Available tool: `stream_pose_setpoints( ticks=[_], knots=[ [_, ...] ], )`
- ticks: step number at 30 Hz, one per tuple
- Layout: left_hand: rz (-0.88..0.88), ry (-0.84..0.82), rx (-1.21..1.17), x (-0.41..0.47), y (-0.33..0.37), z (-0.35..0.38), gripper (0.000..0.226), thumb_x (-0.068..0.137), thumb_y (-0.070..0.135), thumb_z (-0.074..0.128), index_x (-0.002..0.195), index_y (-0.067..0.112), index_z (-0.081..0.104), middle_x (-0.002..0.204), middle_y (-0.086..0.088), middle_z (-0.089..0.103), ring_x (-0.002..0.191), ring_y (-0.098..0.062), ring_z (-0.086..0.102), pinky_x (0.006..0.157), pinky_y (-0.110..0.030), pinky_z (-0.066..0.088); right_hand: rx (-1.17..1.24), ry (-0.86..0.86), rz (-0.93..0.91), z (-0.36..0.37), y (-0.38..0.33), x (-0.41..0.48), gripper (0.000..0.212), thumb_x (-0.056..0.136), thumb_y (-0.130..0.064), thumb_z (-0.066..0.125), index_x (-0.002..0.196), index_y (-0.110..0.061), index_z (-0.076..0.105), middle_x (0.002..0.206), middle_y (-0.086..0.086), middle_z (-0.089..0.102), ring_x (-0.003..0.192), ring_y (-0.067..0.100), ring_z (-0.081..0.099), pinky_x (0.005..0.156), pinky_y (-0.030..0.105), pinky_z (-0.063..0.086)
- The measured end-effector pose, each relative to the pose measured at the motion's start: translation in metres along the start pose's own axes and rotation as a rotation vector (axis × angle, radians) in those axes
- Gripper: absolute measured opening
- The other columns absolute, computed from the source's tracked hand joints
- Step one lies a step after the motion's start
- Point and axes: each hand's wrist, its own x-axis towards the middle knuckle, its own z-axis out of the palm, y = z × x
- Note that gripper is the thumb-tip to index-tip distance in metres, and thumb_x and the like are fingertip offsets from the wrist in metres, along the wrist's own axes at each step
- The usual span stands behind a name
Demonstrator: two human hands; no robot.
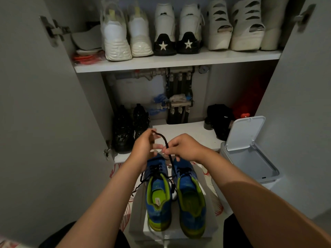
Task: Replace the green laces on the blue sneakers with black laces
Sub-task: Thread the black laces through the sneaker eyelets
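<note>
Left hand [144, 148] and right hand [185, 147] hide the sneakers' [158, 212] toes (perhaps the black lace's [165, 139] end too).

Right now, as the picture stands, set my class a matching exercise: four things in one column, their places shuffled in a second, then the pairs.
1 black lace
2 blue sneakers
3 star-heeled shoes
4 white bin

A on the upper shelf
B at right, lid open
C pinched by left hand and right hand
D beneath both hands

Pairs: 1-C, 2-D, 3-A, 4-B
</note>
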Motion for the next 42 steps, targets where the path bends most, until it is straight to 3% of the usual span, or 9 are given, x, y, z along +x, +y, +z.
stream_pose_setpoints(
  ticks=[3,7,13,19,23,29,33,38,42],
  knots=[
    [-0.181,-0.100,0.350,-0.004,-0.007,0.002,0.030,0.095,0.004,0.039,0.109,0.018,0.061,0.098,-0.002,0.065,0.057,-0.010,0.057,0.054,-0.024,0.033,0.002,0.063,-0.004,0.001,0.000,0.002,0.012,0.087,-0.014,0.074,0.077,-0.008,0.078,0.075,-0.001,0.075,0.044,0.005,0.052,0.049,0.019,0.044],
    [-0.211,-0.355,0.710,-0.009,-0.026,0.004,0.025,0.094,0.009,0.048,0.109,0.017,0.067,0.103,-0.002,0.072,0.060,-0.007,0.062,0.048,-0.019,0.031,0.044,0.045,0.001,0.003,0.000,0.001,0.013,0.089,-0.010,0.071,0.087,0.001,0.076,0.094,0.018,0.075,0.050,0.010,0.054,0.050,0.021,0.046],
    [-0.147,-0.268,0.629,-0.004,-0.029,-0.002,0.018,0.097,0.016,0.054,0.086,0.011,0.067,0.063,0.004,0.062,0.047,-0.007,0.050,0.044,-0.018,0.029,0.089,0.116,0.029,0.006,-0.002,0.003,0.016,0.093,-0.022,0.068,0.093,-0.010,0.079,0.090,0.013,0.075,0.048,0.009,0.054,0.049,0.022,0.047],
    [0.033,0.022,0.396,0.003,-0.018,-0.012,0.019,0.100,0.013,0.044,0.091,0.008,0.061,0.055,-0.001,0.058,0.039,-0.012,0.045,0.038,-0.017,0.033,-0.225,-0.021,0.196,0.017,0.014,0.005,0.029,0.092,-0.001,0.057,0.113,-0.012,0.074,0.105,0.008,0.073,0.066,0.013,0.065,0.054,0.025,0.055],
    [0.146,0.108,0.473,0.004,-0.017,-0.033,0.018,0.101,0.020,0.046,0.098,0.008,0.059,0.063,-0.002,0.072,0.046,-0.023,0.056,0.052,-0.029,0.051,-0.534,-0.193,0.248,0.027,0.024,0.007,0.031,0.092,-0.003,0.060,0.115,-0.019,0.073,0.098,0.001,0.068,0.064,0.008,0.058,0.050,0.018,0.048],
    [0.245,0.297,1.048,0.002,-0.022,-0.071,0.020,0.097,0.028,0.049,0.114,0.025,0.058,0.090,0.005,0.075,0.082,-0.019,0.065,0.068,-0.031,0.048,-0.756,-0.320,0.208,0.043,0.023,0.008,0.022,0.091,-0.013,0.065,0.111,-0.017,0.073,0.112,0.004,0.069,0.103,0.023,0.063,0.087,0.028,0.049],
    [0.159,0.275,1.253,-0.004,-0.024,-0.084,0.040,0.092,0.020,0.050,0.132,0.023,0.050,0.118,-0.007,0.067,0.105,-0.028,0.064,0.082,-0.035,0.051,-0.848,-0.381,0.260,0.049,0.019,0.008,0.008,0.096,-0.017,0.057,0.093,-0.010,0.060,0.096,0.010,0.058,0.086,0.023,0.054,0.073,0.028,0.044],
    [-0.004,0.170,1.401,-0.010,-0.021,-0.090,0.049,0.085,0.012,0.061,0.132,0.022,0.049,0.115,-0.006,0.068,0.099,-0.026,0.067,0.087,-0.040,0.055,-0.691,-0.296,0.300,0.048,0.012,0.003,0.021,0.098,-0.027,0.051,0.094,-0.009,0.062,0.094,0.013,0.060,0.084,0.024,0.055,0.073,0.029,0.043],
    [-0.207,0.059,1.451,-0.016,-0.022,-0.092,0.035,0.088,0.012,0.061,0.121,0.011,0.052,0.104,-0.005,0.070,0.082,-0.019,0.073,0.082,-0.036,0.058,-0.368,-0.106,0.293,0.043,0.005,0.004,0.029,0.091,-0.024,0.051,0.071,-0.010,0.067,0.075,0.006,0.068,0.071,0.020,0.059,0.073,0.031,0.048]
  ],
)
